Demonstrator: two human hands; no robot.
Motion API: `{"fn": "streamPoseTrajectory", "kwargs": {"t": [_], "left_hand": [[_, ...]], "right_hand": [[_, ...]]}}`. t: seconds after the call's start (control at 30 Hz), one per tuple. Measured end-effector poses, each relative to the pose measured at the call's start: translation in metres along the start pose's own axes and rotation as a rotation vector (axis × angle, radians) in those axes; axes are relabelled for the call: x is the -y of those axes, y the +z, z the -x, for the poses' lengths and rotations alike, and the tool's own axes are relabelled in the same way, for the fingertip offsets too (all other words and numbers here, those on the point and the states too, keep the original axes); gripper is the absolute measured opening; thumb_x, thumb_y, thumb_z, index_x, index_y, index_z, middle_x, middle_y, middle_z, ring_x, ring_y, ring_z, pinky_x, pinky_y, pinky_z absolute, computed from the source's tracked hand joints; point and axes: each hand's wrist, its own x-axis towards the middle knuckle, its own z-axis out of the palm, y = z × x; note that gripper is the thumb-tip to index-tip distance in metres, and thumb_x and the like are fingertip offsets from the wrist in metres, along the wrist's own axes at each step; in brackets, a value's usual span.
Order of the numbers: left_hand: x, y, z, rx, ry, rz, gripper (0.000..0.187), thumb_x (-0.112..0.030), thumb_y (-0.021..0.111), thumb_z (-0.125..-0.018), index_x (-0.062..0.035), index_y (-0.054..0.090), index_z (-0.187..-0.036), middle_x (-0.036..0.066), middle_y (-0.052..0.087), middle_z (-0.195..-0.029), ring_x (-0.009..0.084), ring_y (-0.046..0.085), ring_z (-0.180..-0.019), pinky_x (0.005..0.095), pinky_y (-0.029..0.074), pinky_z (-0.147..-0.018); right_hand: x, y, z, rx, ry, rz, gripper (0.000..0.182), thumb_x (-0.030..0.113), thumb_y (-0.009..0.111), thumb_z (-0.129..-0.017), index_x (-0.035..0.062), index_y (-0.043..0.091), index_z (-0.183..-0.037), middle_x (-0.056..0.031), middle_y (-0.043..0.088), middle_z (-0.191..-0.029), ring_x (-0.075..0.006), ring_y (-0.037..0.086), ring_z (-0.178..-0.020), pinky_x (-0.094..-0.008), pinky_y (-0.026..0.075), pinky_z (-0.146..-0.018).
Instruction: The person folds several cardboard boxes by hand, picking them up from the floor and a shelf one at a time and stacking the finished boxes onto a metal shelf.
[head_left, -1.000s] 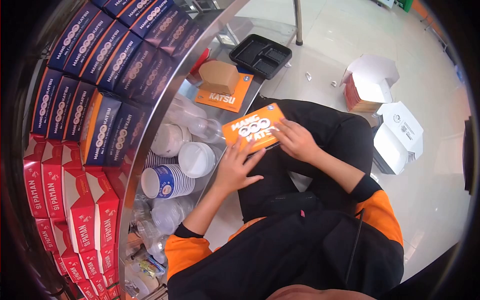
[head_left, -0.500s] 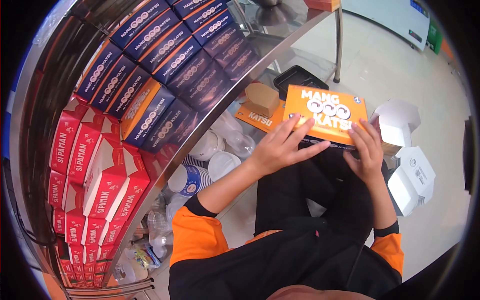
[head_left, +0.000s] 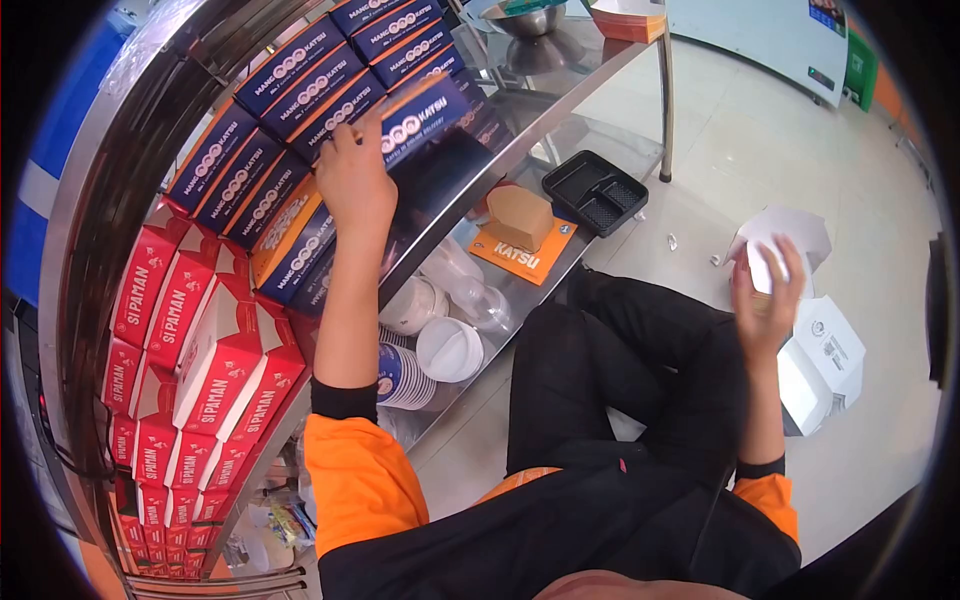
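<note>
A person in a black apron [head_left: 560, 535] and orange sleeves sits cross-legged on the floor; I stand looking down over their lap. Their right hand [head_left: 768, 295] hangs loose in the air, fingers parted and a little blurred, holding nothing. Their left hand [head_left: 352, 185] stretches to the shelf [head_left: 540, 132], fingers curled around the end of a printed box [head_left: 425, 120], which sits tilted just in front of the stacked blue boxes [head_left: 235, 165]. The step in hand looks like setting this box among its matches; squaring it, I judge, calls for a level wrist and a light push, since thin card could dent. The shelf is polished steel, shiny enough to mirror the card. Red boxes [head_left: 215, 385], crisp and slope-topped, stand beside the blue ones. Below, ribbed paper cups [head_left: 405, 380] nest near a faceted brown carton [head_left: 520, 215] and a glossy black plastic tray [head_left: 600, 190] with moulded compartments. White cartons [head_left: 830, 345] lie open on smooth tile. Farthest off are a round metal bowl [head_left: 525, 20] and a pale freezer [head_left: 755, 40].
</note>
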Motion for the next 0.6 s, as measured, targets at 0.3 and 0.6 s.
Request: {"fn": "streamPoseTrajectory", "kwargs": {"t": [0.3,0.6], "left_hand": [[0.004,0.025,0.006,0.17,-0.046,-0.192,0.049,-0.006,0.067,-0.074,-0.0177,0.053,-0.119,0.01,0.056,-0.103,0.0288,0.063,-0.094,0.0465,0.042,-0.082],[0.011,0.045,-0.002,0.28,-0.106,-0.226,0.029,-0.014,0.055,-0.085,-0.0147,0.06,-0.114,0.014,0.06,-0.104,0.0304,0.063,-0.097,0.0475,0.04,-0.088]], "right_hand": [[-0.184,-0.141,0.141,0.148,0.867,1.123,0.047,0.035,0.065,-0.085,0.0154,0.056,-0.127,-0.0144,0.058,-0.124,-0.0312,0.054,-0.117,-0.0444,0.045,-0.095],[-0.248,-0.172,0.246,0.313,1.229,1.031,0.056,0.021,0.068,-0.079,0.0107,0.046,-0.13,-0.02,0.065,-0.107,-0.0388,0.063,-0.097,-0.0479,0.052,-0.08]]}}
